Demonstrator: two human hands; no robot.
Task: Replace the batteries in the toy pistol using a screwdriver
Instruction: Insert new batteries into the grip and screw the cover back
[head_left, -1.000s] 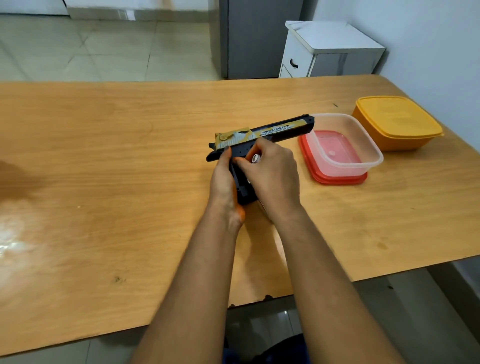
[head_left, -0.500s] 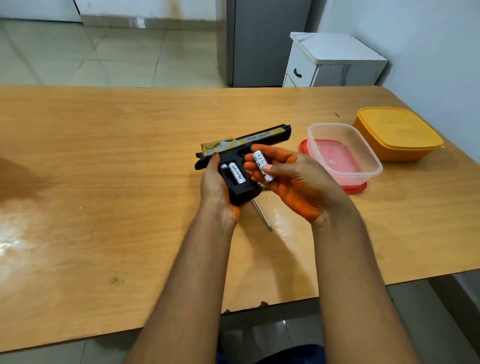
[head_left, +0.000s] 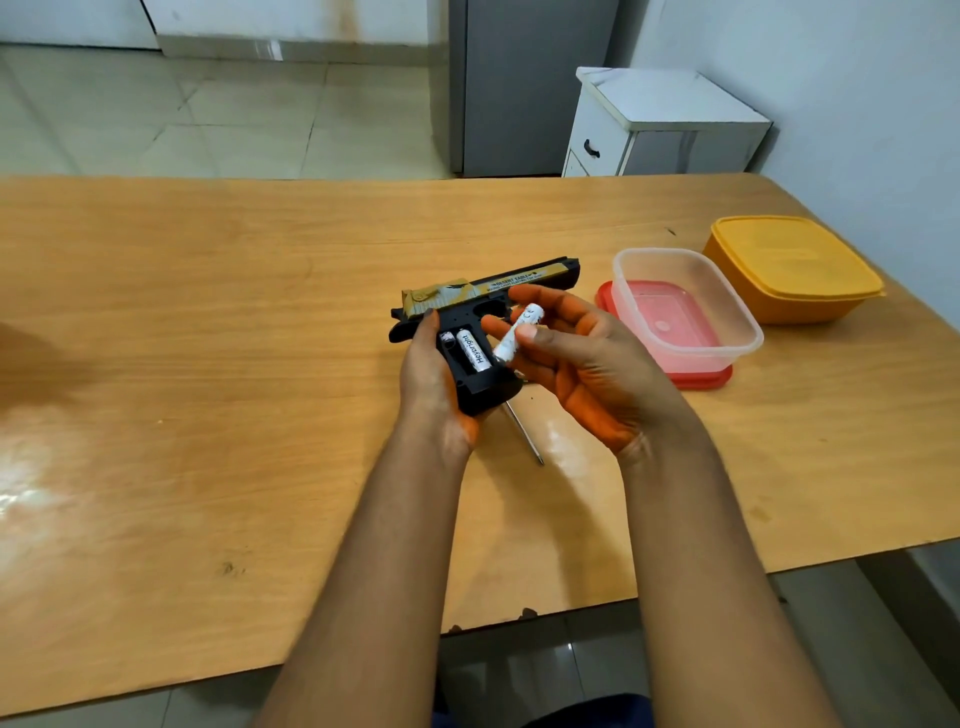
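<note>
Risk, as judged: the loose battery (head_left: 518, 333) is only pinched between thumb and fingertips of the right hand (head_left: 582, 364), above the counter (head_left: 208, 364); a slip could send it rolling toward the edge. It could also be seated the wrong way round, since polarity marks in the bay cannot be read here. The toy pistol (head_left: 467, 332) could twist if the left hand (head_left: 431, 374) loosens, as it is steadied from one side only.

Pistol: black frame, gold-tan slide with printed lettering, held by the handle just above the counter near its middle, muzzle toward the right. Cover is off; the bay is exposed, one white battery (head_left: 474, 351) seated, a second partly seen beside it.

Left grip: clenched round the handle. Right grip: grasping the loose battery.

Screwdriver (head_left: 523, 431) lies on the counter beneath the hands, untouched.
</note>
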